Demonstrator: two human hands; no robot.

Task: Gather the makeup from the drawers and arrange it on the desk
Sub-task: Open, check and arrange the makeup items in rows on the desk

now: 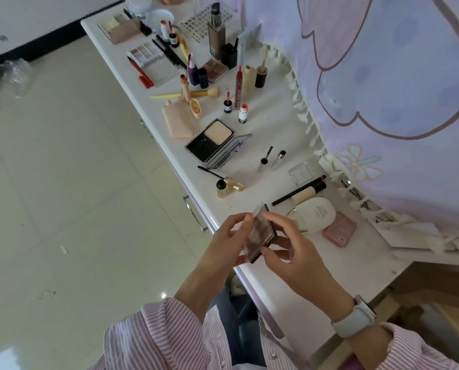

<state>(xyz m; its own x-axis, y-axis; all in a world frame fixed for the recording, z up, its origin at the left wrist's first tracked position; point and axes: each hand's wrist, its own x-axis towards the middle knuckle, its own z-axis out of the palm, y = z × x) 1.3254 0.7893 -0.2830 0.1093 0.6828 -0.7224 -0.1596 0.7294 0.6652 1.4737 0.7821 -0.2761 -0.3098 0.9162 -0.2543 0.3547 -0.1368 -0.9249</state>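
Brown and clear plastic, the palette (260, 237) sits pinched between both hands just above the near edge of the worktop (263, 145). It is a small flat case with a see-through lid, and it looks partly open, the lid corner lifted at the far end, though how far I cannot tell.

Its long axis runs away from the person and a little to the right, near end low toward the body, far end pointing at the white bottle (316, 213) and the pink card (339, 232). The left hand (223, 247) holds the left long edge, thumb and forefinger curled round the far corner. The right hand (295, 252) holds the right long edge, fingers (276, 218) curled over the top and the thumb low at the near corner. So both hands are clamped on it and neither is free; a white watch (356, 316) is on the right wrist.

Open worktop lies straight ahead of the palette's far end, between the gold mascara (229, 182) on the left and the black pencil (297, 190) on the right. Likely the next move is a short push forward along the palette's own axis and then down flat. The right hand is nearer that gap, so it would probably carry the case while the left lets go. The bottle is close on the right; drifting that way risks a knock. The drawer handle (195, 213) is below the worktop edge to the left.
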